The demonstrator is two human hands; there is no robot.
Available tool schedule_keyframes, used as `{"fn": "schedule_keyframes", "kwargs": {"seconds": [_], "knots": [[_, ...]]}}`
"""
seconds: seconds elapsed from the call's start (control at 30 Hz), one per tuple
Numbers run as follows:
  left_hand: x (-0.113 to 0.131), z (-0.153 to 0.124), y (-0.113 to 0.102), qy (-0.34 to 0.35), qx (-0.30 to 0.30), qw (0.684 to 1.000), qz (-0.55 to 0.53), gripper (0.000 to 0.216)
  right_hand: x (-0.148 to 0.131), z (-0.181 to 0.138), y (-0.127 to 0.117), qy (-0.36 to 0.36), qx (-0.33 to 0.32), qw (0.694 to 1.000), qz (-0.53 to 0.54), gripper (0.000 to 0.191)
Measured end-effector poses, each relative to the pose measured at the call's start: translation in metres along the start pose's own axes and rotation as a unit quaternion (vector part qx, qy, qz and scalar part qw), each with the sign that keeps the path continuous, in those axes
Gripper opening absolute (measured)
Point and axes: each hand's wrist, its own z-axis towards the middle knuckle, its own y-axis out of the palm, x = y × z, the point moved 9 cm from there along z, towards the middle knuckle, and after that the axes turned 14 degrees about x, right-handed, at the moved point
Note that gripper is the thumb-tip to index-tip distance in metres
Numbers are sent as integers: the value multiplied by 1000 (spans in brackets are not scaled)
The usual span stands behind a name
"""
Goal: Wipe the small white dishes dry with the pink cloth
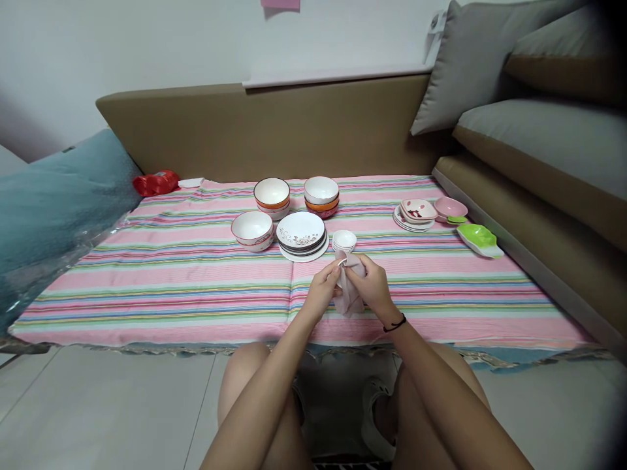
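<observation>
My left hand [324, 287] and my right hand [371, 282] meet over the front of the striped cloth [171, 287]. Together they grip a small white cup [341, 263] wrapped in a pale pink rag [349, 297], which hangs down between them. Only the cup's rim shows. Both hands are closed. Just beyond them stands a stack of small white cups [344, 241], then a pile of patterned plates [301, 234].
White bowls [252, 230] stand left of the plates, and two bowl stacks [272, 196] [321, 194] behind them. Small dishes [416, 214], a pink dish [450, 208] and a green dish [480, 239] lie at the right. A red bag [157, 182] sits at the far left. Sofa cushions surround the surface.
</observation>
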Motion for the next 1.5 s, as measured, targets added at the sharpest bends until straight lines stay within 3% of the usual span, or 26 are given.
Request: {"fn": "schedule_keyframes", "kwargs": {"seconds": [0.5,0.97,1.13,1.37,1.5], "knots": [[6,4,-3,46,-8,998,-34,52,1,3,0,-12,-5,999,33,27],[5,7,-8,40,13,997,-57,47,-1,2,8,-20,-73,995,63,38],[7,3,-5,29,1,999,-37,49,-1,2,7,-18,-64,997,36,39],[15,5,-5,106,7,994,9,51,-1,-1,9,-5,-70,997,34,39],[9,8,-5,95,2,995,28,53,1,0,10,3,-70,997,27,38]]}}
